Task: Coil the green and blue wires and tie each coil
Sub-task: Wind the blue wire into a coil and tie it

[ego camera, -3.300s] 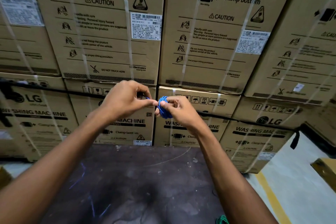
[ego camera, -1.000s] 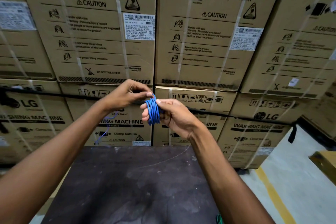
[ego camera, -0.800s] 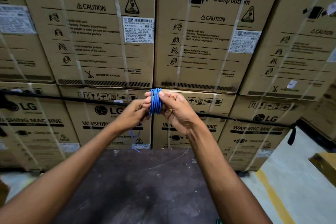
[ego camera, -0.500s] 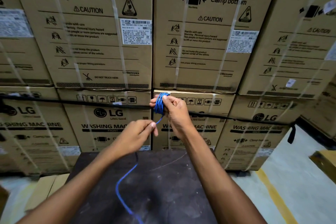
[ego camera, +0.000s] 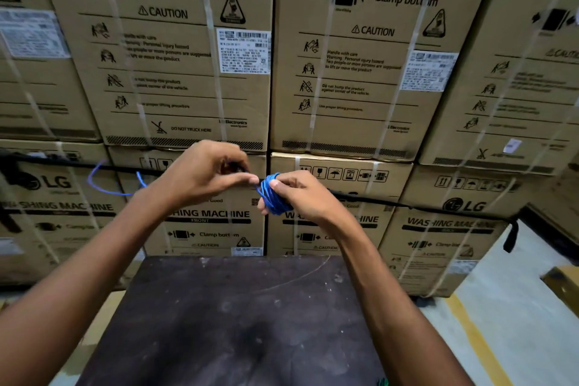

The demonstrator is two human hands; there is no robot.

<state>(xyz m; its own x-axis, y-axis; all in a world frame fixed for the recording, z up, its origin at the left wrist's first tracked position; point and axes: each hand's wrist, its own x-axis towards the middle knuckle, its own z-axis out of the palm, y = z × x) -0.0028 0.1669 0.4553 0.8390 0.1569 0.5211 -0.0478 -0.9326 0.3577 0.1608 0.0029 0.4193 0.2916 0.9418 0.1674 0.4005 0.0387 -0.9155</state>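
Note:
A small coil of blue wire (ego camera: 272, 195) is wound round the fingers of my right hand (ego camera: 300, 197), which grips it at chest height above the table. My left hand (ego camera: 206, 174) pinches the wire's free end right beside the coil. The loose tail of blue wire (ego camera: 106, 180) loops out to the left behind my left wrist. A bit of green wire (ego camera: 383, 382) shows at the bottom edge, by my right forearm.
A dark, scuffed table (ego camera: 238, 323) lies below my hands. Stacked, strapped washing-machine cartons (ego camera: 188, 56) fill the view behind it. Grey floor with a yellow line (ego camera: 479, 345) runs at the right, with a box corner (ego camera: 564, 282) at the far right.
My left hand has risen from below the coil to beside it, taking the wire's end with it. The tail that hung down over the table now swings out to the left.

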